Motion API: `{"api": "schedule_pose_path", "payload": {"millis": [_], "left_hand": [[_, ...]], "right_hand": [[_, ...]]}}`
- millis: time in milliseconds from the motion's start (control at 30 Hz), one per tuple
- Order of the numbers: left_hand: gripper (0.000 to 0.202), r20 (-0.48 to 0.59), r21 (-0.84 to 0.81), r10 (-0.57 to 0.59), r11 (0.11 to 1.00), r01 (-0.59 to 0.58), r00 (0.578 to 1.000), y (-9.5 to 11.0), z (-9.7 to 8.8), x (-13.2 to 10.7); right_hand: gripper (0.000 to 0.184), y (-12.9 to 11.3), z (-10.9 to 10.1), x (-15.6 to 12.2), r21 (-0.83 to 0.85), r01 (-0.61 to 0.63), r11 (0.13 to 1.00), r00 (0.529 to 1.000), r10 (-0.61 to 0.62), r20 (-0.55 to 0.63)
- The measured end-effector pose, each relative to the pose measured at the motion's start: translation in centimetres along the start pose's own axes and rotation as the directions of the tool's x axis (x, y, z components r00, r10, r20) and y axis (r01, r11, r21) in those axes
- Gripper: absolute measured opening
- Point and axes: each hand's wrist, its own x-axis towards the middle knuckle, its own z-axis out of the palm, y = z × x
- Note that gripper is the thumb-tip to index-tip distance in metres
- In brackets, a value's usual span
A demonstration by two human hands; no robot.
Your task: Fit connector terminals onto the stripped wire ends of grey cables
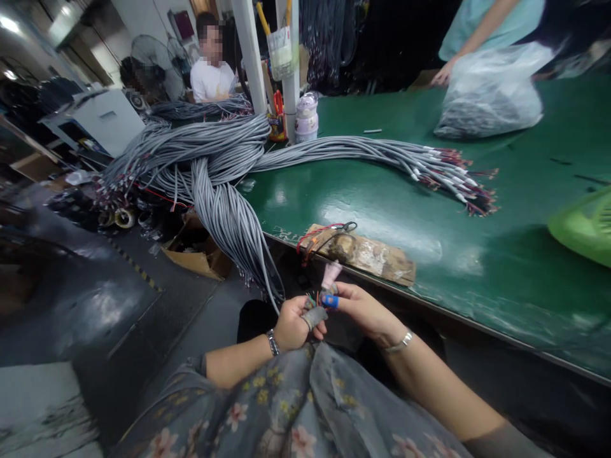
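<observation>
Close in front of my body, my left hand (293, 323) is closed around the end of a grey cable (275, 302). Thin coloured wires (312, 298) fan out from its fingertips, and one finger has a grey wrapping. My right hand (367, 313) meets it from the right, with fingers pinched at those wires. Blue tape (330, 301) wraps one of its digits, and a pale pink cover (331, 273) sticks up at its fingertips. Just beyond both hands, a wooden board (377, 257) with red and black leads lies along the table edge.
Large bundles of grey cables (224, 143) drape over the green table (477, 254) and hang off its left edge. A clear plastic bag (494, 95) sits near another person's hand (443, 73). A green plastic object (585, 222) is at right. Another person (212, 76) sits behind.
</observation>
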Motion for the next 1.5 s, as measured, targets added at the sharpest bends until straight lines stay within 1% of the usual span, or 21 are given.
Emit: {"api": "schedule_pose_path", "payload": {"millis": [133,200,267,333,400,500,600,700,767,800,867,967,1033,1100,1200,1300,1400,1467,1500], "left_hand": [[0.032,0.121,0.092,-0.082,0.993,0.072,0.989,0.2,-0.1,0.2],[0.031,0.13,0.091,-0.108,0.991,0.097,0.986,0.3,-0.1,0.3],[0.033,0.088,0.031,-0.113,0.993,0.111,0.99,0.3,-0.2,0.3],[0.037,0.016,-0.058,-0.11,0.992,0.111,0.994,0.4,-0.1,0.3],[0.04,-0.043,-0.122,-0.11,0.987,0.104,0.993,0.3,0.1,0.3],[0.042,-0.063,-0.143,-0.104,0.985,0.094,0.993,0.3,0.3,0.3],[0.042,-0.026,-0.121,-0.101,0.988,0.098,0.994,0.3,0.2,0.3],[0.041,0.078,-0.062,-0.116,0.991,0.121,0.99,0.2,-0.1,0.3],[0.039,0.104,-0.046,-0.11,0.992,0.116,0.988,0.1,-0.3,0.3],[0.038,0.09,-0.057,-0.101,0.993,0.107,0.991,0.0,-0.4,0.3],[0.037,0.03,-0.105,-0.083,0.991,0.086,0.996,-0.2,-0.4,0.3],[0.037,-0.042,-0.172,-0.078,0.983,0.069,0.996,-0.3,-0.2,0.4],[0.039,-0.072,-0.208,-0.081,0.976,0.065,0.994,-0.2,0.0,0.3],[0.039,-0.08,-0.244,-0.084,0.968,0.062,0.993,-0.1,0.1,0.4],[0.039,-0.058,-0.293,-0.075,0.954,0.055,0.995,0.0,0.1,0.4],[0.04,-0.025,-0.319,-0.062,0.946,0.05,0.998,0.0,0.0,0.5],[0.04,0.077,-0.283,-0.094,0.953,0.112,0.993,-0.3,-0.2,0.5],[0.041,0.129,-0.245,-0.126,0.957,0.155,0.984,-0.5,-0.3,0.4],[0.042,0.13,-0.235,-0.132,0.959,0.16,0.983,-0.6,-0.3,0.4]], "right_hand": [[0.028,-0.2,0.2,-0.3,-0.128,0.015,0.992,0.999,-0.008,0.052],[0.028,-0.1,0.0,-0.4,-0.152,0.038,0.988,0.999,-0.036,0.02],[0.03,0.2,-0.4,-0.4,-0.117,0.054,0.992,0.997,-0.059,-0.039],[0.032,0.4,-0.8,-0.6,-0.045,0.033,0.998,0.997,-0.036,-0.067],[0.034,0.7,-0.9,-0.8,0.019,0.006,1.0,0.998,-0.005,-0.067],[0.033,1.0,-0.1,-1.2,0.115,0.009,0.993,0.998,-0.002,-0.061],[0.032,1.2,0.9,-1.3,0.201,-0.001,0.98,1.0,0.003,-0.012],[0.033,1.3,1.2,-1.1,0.148,0.028,0.989,0.999,-0.024,-0.033],[0.033,1.4,1.2,-0.9,0.123,0.027,0.992,0.999,-0.022,-0.046],[0.033,1.4,1.3,-0.9,0.131,0.014,0.991,0.999,-0.009,-0.04],[0.034,1.4,1.4,-0.9,0.168,-0.015,0.986,0.999,0.02,-0.028],[0.035,1.4,1.9,-1.0,0.235,-0.027,0.972,0.999,0.033,-0.025],[0.033,1.4,2.1,-1.0,0.288,-0.032,0.957,0.999,0.03,0.009],[0.032,1.4,2.3,-0.9,0.329,-0.029,0.944,0.999,0.015,0.046],[0.03,1.7,2.2,-0.7,0.33,-0.008,0.944,0.998,-0.01,0.054],[0.029,2.1,2.1,-0.4,0.343,-0.033,0.939,0.997,0.009,0.071],[0.028,2.3,2.3,-0.3,0.382,-0.101,0.919,0.992,0.062,0.114],[0.03,2.1,2.4,-0.2,0.385,-0.118,0.915,0.992,0.088,0.095],[0.032,2.1,2.4,-0.2,0.379,-0.112,0.919,0.993,0.094,0.065]]}}
